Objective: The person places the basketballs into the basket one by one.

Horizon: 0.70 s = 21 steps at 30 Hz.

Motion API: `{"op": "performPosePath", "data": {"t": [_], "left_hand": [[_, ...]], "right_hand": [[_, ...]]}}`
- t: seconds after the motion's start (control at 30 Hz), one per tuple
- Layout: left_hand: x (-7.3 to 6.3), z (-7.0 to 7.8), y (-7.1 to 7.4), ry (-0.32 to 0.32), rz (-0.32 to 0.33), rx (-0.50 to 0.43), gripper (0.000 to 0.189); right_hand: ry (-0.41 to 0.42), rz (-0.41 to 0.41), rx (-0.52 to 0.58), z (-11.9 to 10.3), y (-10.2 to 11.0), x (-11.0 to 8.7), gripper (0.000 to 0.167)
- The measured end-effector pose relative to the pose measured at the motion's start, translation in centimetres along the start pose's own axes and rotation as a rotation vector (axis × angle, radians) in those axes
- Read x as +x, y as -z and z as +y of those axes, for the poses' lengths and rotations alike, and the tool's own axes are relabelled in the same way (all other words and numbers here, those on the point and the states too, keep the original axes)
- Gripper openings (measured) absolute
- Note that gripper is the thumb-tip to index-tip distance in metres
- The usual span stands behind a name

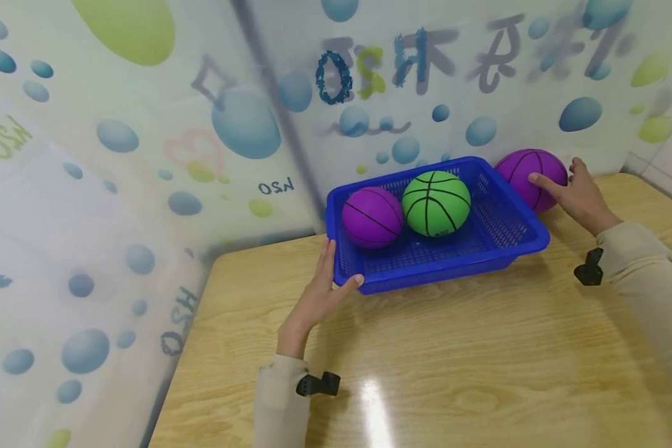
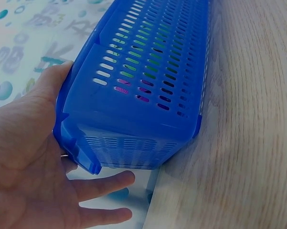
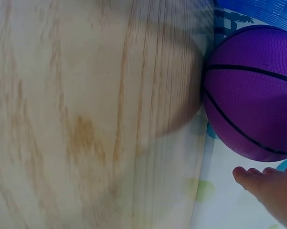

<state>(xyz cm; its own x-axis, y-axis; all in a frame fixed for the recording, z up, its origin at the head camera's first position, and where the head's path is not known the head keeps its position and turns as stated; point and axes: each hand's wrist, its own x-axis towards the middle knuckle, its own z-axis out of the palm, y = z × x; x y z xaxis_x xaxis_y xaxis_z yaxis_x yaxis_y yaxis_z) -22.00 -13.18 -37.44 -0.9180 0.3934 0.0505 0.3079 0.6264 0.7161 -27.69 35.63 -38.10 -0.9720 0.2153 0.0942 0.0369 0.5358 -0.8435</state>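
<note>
A blue plastic basket with slotted sides holds a purple basketball and a green basketball side by side. My left hand holds the basket's near left corner. The thumb lies on the front rim and the fingers go along the left side; in the left wrist view two fingers stretch out past the corner. A second purple basketball is just outside the basket's right end. My right hand is spread beside it, the thumb in front of the ball. In the right wrist view the visible fingertips are apart from the ball.
Basket and balls are toward the back of a light wood table. A pale wall covering with blue and green spots rises behind the table and along its left. Each sleeve carries a small black camera mount.
</note>
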Motion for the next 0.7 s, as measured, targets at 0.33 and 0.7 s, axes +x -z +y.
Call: {"op": "performPosePath", "data": {"t": [0.33, 0.7], "left_hand": [[0.0, -0.1, -0.1, -0.003, 0.0, 0.003, 0.092], [0.1, 0.0, -0.1, 0.009, 0.006, -0.003, 0.092]], "right_hand": [[-0.003, 0.014, -0.008, -0.1, -1.0, 0.7, 0.101], [-0.013, 0.036, -0.035, -0.2, -1.4, 0.9, 0.102]]}}
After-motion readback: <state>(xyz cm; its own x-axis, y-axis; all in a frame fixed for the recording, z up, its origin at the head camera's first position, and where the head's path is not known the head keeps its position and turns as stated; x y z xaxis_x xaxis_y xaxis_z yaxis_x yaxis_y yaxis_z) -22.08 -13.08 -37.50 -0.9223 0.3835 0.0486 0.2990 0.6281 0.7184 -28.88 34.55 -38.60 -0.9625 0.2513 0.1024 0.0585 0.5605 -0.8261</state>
